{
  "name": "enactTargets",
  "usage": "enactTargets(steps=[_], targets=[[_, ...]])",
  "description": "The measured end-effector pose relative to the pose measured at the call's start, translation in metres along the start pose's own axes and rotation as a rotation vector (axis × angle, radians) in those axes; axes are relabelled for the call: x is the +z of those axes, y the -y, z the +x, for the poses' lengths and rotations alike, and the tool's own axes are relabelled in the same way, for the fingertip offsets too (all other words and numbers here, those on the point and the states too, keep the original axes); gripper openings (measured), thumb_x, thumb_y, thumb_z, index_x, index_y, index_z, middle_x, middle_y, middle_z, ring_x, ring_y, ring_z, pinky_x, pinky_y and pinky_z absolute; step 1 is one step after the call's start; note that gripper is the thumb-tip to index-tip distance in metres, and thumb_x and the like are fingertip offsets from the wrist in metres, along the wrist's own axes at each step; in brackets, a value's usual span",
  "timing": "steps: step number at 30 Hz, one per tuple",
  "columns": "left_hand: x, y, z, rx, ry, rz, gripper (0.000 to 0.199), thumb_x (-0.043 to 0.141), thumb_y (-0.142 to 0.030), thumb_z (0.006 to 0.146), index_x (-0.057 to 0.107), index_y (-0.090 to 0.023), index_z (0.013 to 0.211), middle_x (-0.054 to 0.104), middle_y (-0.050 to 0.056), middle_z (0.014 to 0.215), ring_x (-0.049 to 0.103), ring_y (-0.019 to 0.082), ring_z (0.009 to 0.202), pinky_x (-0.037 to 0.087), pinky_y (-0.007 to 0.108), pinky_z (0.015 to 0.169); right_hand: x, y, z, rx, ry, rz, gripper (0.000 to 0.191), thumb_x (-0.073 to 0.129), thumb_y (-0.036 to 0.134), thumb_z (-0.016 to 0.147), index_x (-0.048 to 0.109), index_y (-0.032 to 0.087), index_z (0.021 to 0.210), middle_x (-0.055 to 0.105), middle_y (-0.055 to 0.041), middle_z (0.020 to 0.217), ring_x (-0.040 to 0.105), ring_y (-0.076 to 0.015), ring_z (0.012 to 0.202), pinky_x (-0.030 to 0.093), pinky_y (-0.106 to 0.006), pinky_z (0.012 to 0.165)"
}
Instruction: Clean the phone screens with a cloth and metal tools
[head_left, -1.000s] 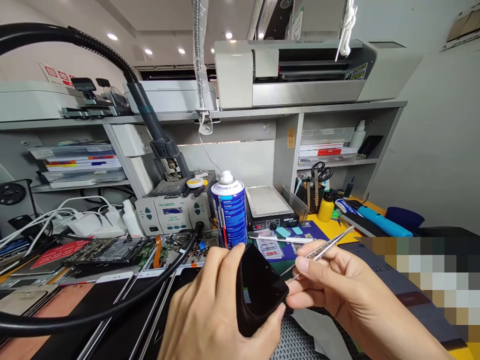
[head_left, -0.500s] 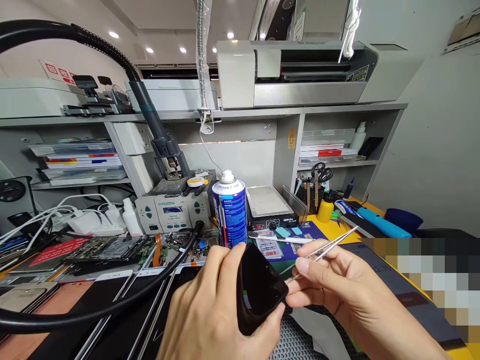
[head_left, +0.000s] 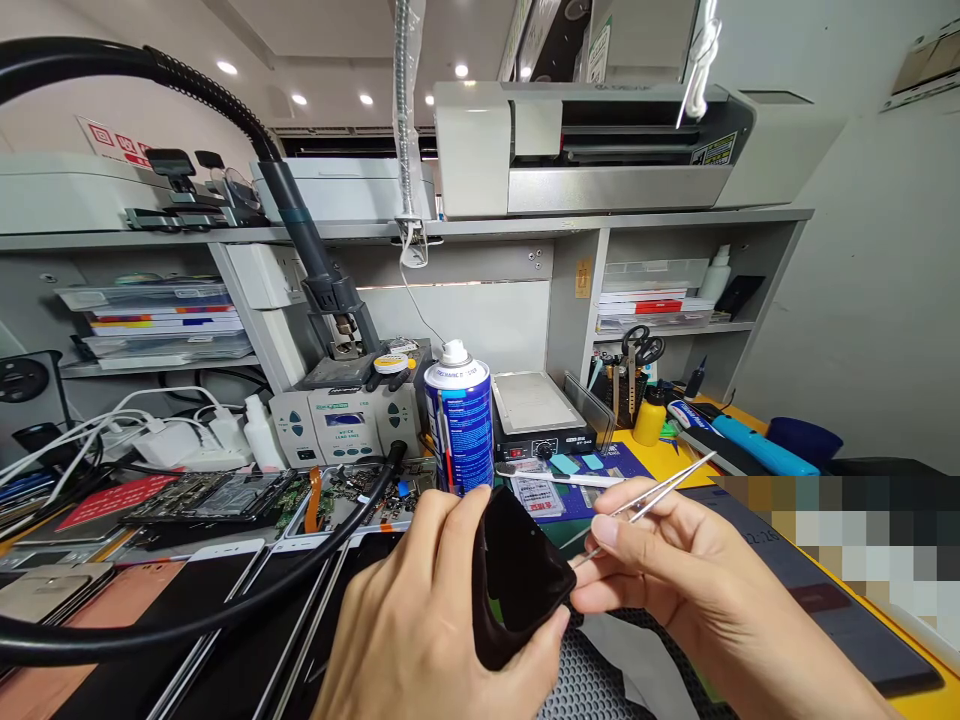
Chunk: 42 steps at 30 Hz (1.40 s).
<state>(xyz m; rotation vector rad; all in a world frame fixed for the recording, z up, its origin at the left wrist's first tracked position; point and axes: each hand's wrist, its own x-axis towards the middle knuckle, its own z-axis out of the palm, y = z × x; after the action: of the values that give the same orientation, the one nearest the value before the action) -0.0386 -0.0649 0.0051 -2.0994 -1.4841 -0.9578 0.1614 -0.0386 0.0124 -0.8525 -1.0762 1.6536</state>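
My left hand (head_left: 435, 615) is wrapped round a black, glossy smartphone (head_left: 525, 570), its dark face tilted up toward me. Between the thumb and fingers of my right hand (head_left: 675, 560) is a pair of metal tweezers (head_left: 664, 488), its rear end pointing up to the right. The tips run down to the phone's right edge; whether they touch it I cannot tell. My right fingertips are close to the phone's lower right corner. Under the hands lie a perforated dark mat (head_left: 577, 670) and a pale sheet (head_left: 637, 660).
A blue spray can (head_left: 466, 430) stands just behind the phone. Behind are a grey soldering station (head_left: 345, 425) and a heating plate (head_left: 536, 410). A thick black hose (head_left: 247, 605) arcs across the left side over several phone parts. Another phone (head_left: 817, 590) lies at right.
Almost nothing differs. Both hands keep their grip and place; the phone's reflections shift slightly, and the view moves a touch.
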Motion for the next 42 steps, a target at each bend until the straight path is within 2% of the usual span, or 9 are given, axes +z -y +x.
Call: enactTargets(steps=[4, 17, 28, 42], targets=[[0.0000, 0.0006, -0.0011, -0.005, 0.003, 0.005, 0.054, 0.065, -0.041, 0.073, 0.050, -0.020, 0.120, 0.060, 0.005, 0.093, 0.068, 0.019, 0.064, 0.057, 0.033, 0.048, 0.0009, 0.0003, 0.0004, 0.009, -0.011, -0.005, 0.022, 0.072, 0.031, 0.086, 0.057, 0.019, 0.097, 0.073, -0.0042, 0.079, 0.072, -0.0196, 0.072, 0.058, -0.037, 0.077], [0.0011, 0.0011, -0.0005, 0.003, -0.009, 0.005, 0.054, 0.065, -0.041, 0.073, 0.049, -0.020, 0.121, 0.061, 0.005, 0.095, 0.069, 0.021, 0.068, 0.058, 0.035, 0.049, 0.0004, 0.0014, -0.0002, 0.017, -0.018, 0.021, 0.023, 0.072, 0.031, 0.085, 0.057, 0.020, 0.098, 0.074, -0.0048, 0.079, 0.072, -0.0198, 0.071, 0.057, -0.039, 0.078], [0.0019, 0.0020, -0.0015, 0.005, -0.005, 0.021, 0.055, 0.065, -0.041, 0.073, 0.048, -0.020, 0.122, 0.061, 0.006, 0.096, 0.069, 0.022, 0.069, 0.057, 0.034, 0.049, 0.0059, 0.0032, 0.0002, 0.017, -0.064, 0.015, 0.029, 0.078, 0.035, 0.079, 0.059, 0.019, 0.093, 0.073, -0.0049, 0.074, 0.072, -0.0204, 0.069, 0.059, -0.037, 0.074], [0.0019, 0.0015, -0.0004, 0.016, -0.017, 0.036, 0.055, 0.065, -0.040, 0.073, 0.049, -0.018, 0.121, 0.060, 0.006, 0.095, 0.069, 0.022, 0.069, 0.055, 0.034, 0.046, 0.0052, 0.0030, -0.0020, 0.021, -0.065, -0.004, 0.028, 0.077, 0.035, 0.081, 0.057, 0.019, 0.093, 0.073, -0.0052, 0.075, 0.072, -0.0199, 0.069, 0.058, -0.038, 0.075]])
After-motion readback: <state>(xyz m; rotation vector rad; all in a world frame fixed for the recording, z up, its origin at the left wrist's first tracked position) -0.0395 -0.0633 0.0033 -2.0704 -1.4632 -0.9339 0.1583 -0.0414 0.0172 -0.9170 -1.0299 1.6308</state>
